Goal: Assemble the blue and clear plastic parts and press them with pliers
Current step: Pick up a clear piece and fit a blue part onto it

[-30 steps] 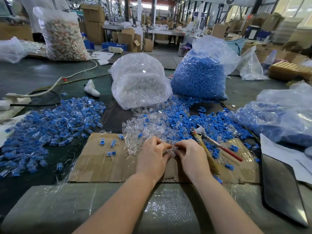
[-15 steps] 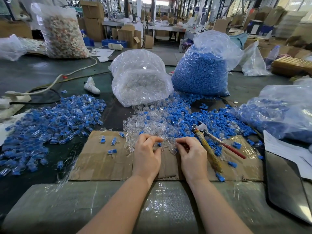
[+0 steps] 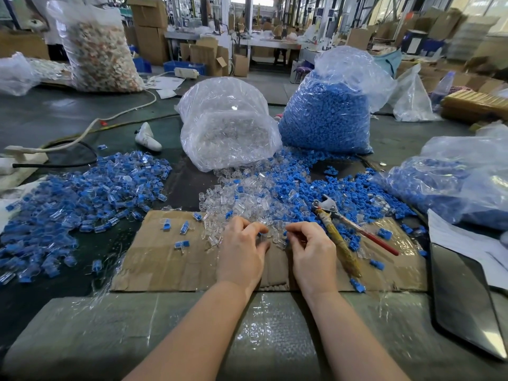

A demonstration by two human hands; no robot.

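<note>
nearby, pliers (image 3: pixel 341 232) beside right hand (image 3: pixel 310 254) — both hands' fingers curled, pinched parts unclear

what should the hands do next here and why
Probably bring the two hands together and push the blue part into a clear one. The left hand and right hand both pinch small pieces at the edge of the clear parts pile, while the pliers lie untouched beside the right hand.
</note>
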